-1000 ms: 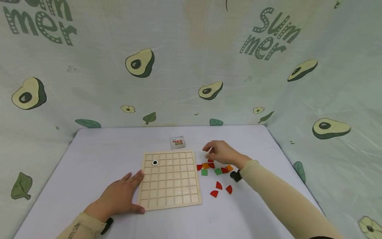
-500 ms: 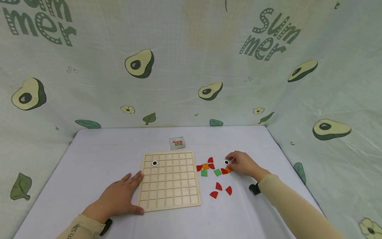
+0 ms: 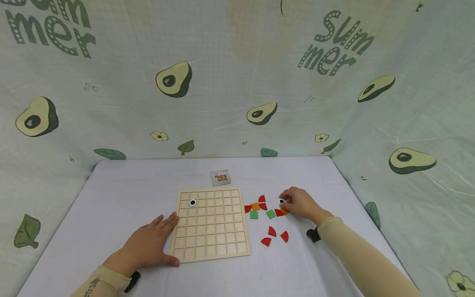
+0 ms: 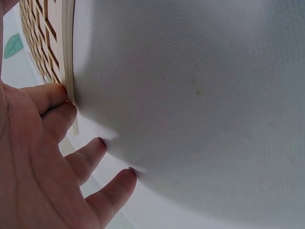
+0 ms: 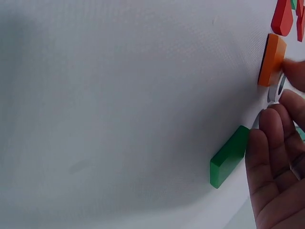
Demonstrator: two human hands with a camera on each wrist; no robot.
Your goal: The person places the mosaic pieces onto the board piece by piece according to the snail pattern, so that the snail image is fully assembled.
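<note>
My left hand [image 3: 150, 243] lies along the left edge of a wooden grid board [image 3: 210, 220], fingers spread. In the left wrist view some fingertips touch the board's side and others rest on the cloth. A white disc with a black dot [image 3: 192, 202] sits in a cell near the board's upper left. Right of the board, my right hand [image 3: 301, 203] pinches a second white disc with a black dot [image 3: 281, 201] between thumb and finger. In the right wrist view an orange block [image 5: 272, 59] lies beside that disc, and a green block [image 5: 229, 157] is by the other fingers.
Between board and right hand lie red quarter-circle pieces [image 3: 262, 206], an orange square [image 3: 255, 206] and green squares [image 3: 254, 215]. Several more red pieces [image 3: 272, 231] lie nearer. A small picture card [image 3: 220, 177] lies behind the board. A printed cloth [image 3: 222, 136] hangs behind the table.
My right hand has moved right and toward me from above the red pieces to the second white disc, which it now pinches. My left hand has stayed at the board.
</note>
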